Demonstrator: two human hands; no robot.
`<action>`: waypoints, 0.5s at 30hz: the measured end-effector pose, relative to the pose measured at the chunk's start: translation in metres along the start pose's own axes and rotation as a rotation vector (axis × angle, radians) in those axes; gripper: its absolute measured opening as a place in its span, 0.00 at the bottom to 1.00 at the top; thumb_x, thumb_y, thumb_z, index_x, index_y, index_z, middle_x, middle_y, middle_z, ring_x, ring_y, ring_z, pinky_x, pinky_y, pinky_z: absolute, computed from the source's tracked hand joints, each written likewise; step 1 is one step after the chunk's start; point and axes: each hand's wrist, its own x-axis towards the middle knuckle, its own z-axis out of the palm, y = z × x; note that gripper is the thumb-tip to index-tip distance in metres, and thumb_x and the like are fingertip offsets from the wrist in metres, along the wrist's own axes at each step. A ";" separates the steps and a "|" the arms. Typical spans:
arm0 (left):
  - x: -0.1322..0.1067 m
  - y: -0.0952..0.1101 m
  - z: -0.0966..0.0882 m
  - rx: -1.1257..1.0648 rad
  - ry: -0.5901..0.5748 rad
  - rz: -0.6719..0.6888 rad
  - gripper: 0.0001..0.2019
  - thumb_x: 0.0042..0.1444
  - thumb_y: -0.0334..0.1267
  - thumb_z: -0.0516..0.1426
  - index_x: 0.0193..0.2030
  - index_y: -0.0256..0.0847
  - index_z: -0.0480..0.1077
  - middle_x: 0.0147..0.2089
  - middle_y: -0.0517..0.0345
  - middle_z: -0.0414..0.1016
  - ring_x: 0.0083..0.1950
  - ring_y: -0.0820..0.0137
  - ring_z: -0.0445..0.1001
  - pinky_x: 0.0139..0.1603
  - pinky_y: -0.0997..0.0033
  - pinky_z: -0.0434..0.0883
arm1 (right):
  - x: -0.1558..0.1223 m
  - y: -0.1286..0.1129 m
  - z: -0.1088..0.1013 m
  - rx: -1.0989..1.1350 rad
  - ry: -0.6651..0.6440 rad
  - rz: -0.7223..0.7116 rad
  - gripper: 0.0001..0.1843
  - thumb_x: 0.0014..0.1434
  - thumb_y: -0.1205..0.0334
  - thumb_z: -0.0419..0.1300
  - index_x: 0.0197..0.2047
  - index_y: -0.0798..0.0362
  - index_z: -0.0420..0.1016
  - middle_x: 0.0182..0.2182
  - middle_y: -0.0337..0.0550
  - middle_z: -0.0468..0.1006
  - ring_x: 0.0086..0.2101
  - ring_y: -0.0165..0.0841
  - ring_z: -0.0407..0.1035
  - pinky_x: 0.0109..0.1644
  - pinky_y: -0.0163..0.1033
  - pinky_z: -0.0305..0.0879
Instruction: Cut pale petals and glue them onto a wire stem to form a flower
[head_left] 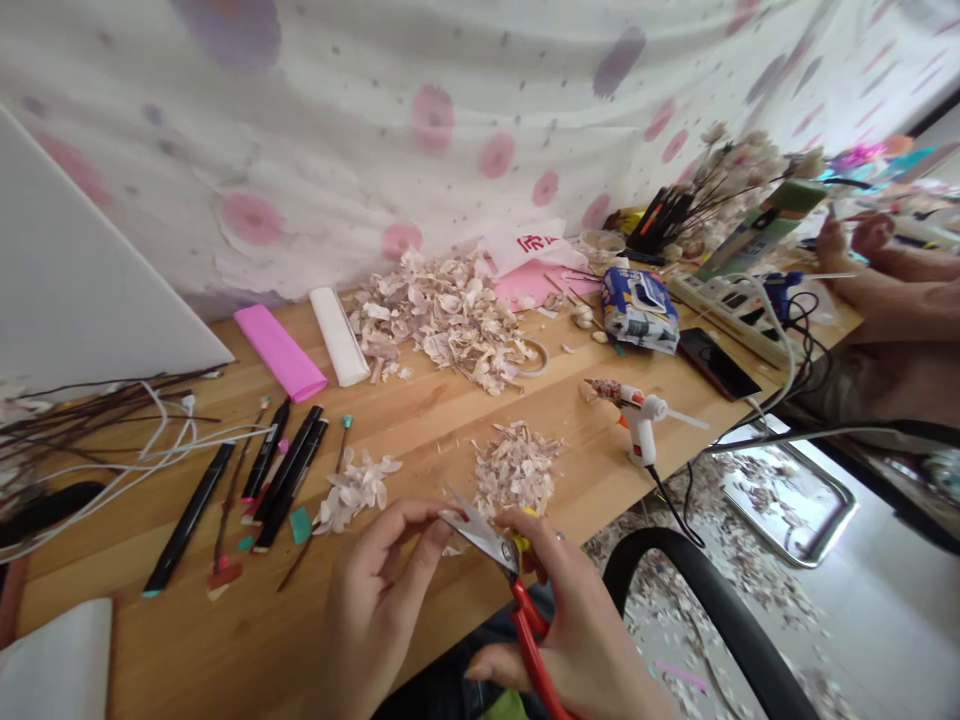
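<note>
Red-handled scissors [487,543] are in my right hand [581,625], its fingers through and around the handles. The blades stand slightly apart and point up and left, at the fingertips of my left hand [382,590]. That hand is closed in a pinch; what lies between thumb and finger is mostly hidden and too small to make out. Just beyond the blades lies a small heap of pale cut petals [517,468]. A white petalled flower on a thin stem [358,492] rests left of it. Farther back is a larger pile of crumpled pale petals [442,315].
Black markers [289,475], a pink paper roll [279,352] and a white roll [339,335] lie left. Rightward are a glue gun [637,415], a phone [718,365], a blue packet [640,308] and a power strip [739,315]. Another person's hands [855,240] are far right.
</note>
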 end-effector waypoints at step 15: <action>0.008 0.006 -0.009 0.234 -0.066 0.168 0.07 0.59 0.42 0.60 0.32 0.49 0.78 0.32 0.64 0.83 0.34 0.70 0.80 0.38 0.78 0.72 | 0.003 -0.004 -0.009 -0.110 -0.039 -0.025 0.43 0.51 0.21 0.57 0.53 0.51 0.69 0.35 0.48 0.83 0.32 0.41 0.80 0.35 0.39 0.74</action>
